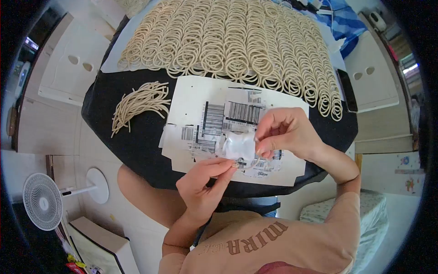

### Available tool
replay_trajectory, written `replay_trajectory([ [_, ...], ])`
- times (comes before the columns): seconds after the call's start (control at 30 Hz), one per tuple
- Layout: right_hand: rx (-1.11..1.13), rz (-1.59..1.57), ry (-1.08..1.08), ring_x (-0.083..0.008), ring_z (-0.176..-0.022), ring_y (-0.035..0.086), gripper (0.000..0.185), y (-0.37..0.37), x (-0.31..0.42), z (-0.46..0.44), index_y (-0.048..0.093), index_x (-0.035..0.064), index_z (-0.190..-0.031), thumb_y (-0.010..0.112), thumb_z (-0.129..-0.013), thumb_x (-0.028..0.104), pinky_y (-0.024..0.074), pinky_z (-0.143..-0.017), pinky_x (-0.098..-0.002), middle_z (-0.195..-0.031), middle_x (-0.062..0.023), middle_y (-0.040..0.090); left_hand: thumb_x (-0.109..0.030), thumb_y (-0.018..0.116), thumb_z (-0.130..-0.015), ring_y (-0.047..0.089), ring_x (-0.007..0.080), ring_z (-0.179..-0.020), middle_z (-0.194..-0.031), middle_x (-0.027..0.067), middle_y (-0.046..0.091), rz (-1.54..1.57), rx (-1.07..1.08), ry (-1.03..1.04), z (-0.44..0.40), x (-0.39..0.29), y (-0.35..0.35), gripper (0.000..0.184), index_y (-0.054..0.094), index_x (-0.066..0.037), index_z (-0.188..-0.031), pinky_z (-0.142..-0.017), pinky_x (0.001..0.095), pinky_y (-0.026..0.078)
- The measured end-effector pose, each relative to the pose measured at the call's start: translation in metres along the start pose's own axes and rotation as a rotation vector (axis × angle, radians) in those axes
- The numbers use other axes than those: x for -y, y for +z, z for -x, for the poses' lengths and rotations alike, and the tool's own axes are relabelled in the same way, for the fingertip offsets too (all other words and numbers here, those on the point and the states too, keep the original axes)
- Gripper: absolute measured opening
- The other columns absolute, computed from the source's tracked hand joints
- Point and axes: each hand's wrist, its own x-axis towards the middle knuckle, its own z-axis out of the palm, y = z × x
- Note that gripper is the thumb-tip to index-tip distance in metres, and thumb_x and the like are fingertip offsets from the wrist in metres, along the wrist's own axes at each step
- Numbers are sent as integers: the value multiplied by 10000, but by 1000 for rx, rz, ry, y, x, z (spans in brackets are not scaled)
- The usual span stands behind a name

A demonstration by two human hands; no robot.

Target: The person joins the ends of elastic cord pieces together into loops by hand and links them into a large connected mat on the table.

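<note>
With our left hand (201, 183) and right hand (288, 134) closed at fingertips, we are pinching maybe one beige cord (252, 167) beside the white pad (240, 147) over the cardboard (189, 98).

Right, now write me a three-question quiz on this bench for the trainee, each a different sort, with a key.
1. Seen from the camera, where does the bundle of strands lie relative to the barcode-marked sheet?
A) To its right
B) To its left
C) On top of it

2. True or false: the phone lies to the right of the rows of rings.

3. Short answer: which is nearer the phone, the left hand or the right hand?

Key: 1. B; 2. True; 3. The right hand.
</note>
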Motion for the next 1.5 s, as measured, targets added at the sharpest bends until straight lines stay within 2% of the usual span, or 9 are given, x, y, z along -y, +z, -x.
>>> replay_trajectory([
  [0.1,-7,90,64,-118,-696,654,155,4,-2,3,655,-28,-960,697,-812,-12,541,-647,-230,-774,-72,670,64,718,-755,653,152,-720,-857,118,682,-162,4,30,-5,-5,2,193,693,0,-935,-616,235,529],
  [0.2,-50,122,103,-115,-752,657,127,3,-7,3,663,-19,-938,699,-820,13,540,-686,-230,-820,-55,673,65,713,-758,655,166,-710,-858,119,677,-188,-4,61,-8,-1,5,209,691,-8,-952,-604,243,533],
  [0.3,-62,334,-50,-91,-767,634,128,5,-14,2,660,4,-948,696,-826,24,527,-685,-239,-853,-31,665,60,713,-760,650,168,-696,-865,113,672,-215,23,61,-11,-3,5,213,690,-16,-957,-591,244,533],
  [0.4,-51,517,-104,-105,-762,613,125,9,-10,0,647,17,-940,690,-823,23,505,-655,-262,-848,-27,642,46,722,-760,637,160,-673,-860,105,663,-198,23,73,-10,-1,4,212,687,-19,-959,-568,244,524],
  [0.5,-15,673,-283,-152,-735,604,125,8,-13,-3,629,23,-929,681,-816,15,486,-622,-291,-830,-51,610,30,730,-761,615,147,-646,-846,93,655,-199,26,70,-9,1,4,199,686,-20,-948,-536,247,503],
  [0.7,-61,841,-338,-236,-751,608,130,11,-14,0,615,28,-912,677,-798,15,493,-631,-316,-866,-85,584,22,739,-751,590,145,-615,-840,90,645,-214,44,110,-10,2,3,203,683,-25,-941,-513,247,466],
  [0.9,-74,1039,-495,-275,-750,602,148,11,-17,-3,598,30,-891,684,-771,33,498,-624,-339,-857,-97,575,44,731,-738,595,171,-620,-837,94,631,-216,60,104,-11,1,4,206,675,-18,-926,-526,259,473],
  [1.2,-29,1352,-624,-223,-721,559,206,14,-19,-6,568,22,-887,652,-705,71,465,-580,-318,-840,-73,541,53,724,-730,601,199,-636,-836,100,624,-186,71,96,-10,4,4,221,664,-16,-931,-543,274,481],
  [1.5,-11,1456,-633,-212,-751,572,206,19,-20,-7,580,24,-879,669,-698,64,472,-584,-305,-846,-64,549,51,718,-742,603,200,-648,-836,103,625,-177,84,101,-11,4,3,205,661,-16,-926,-549,279,482],
])
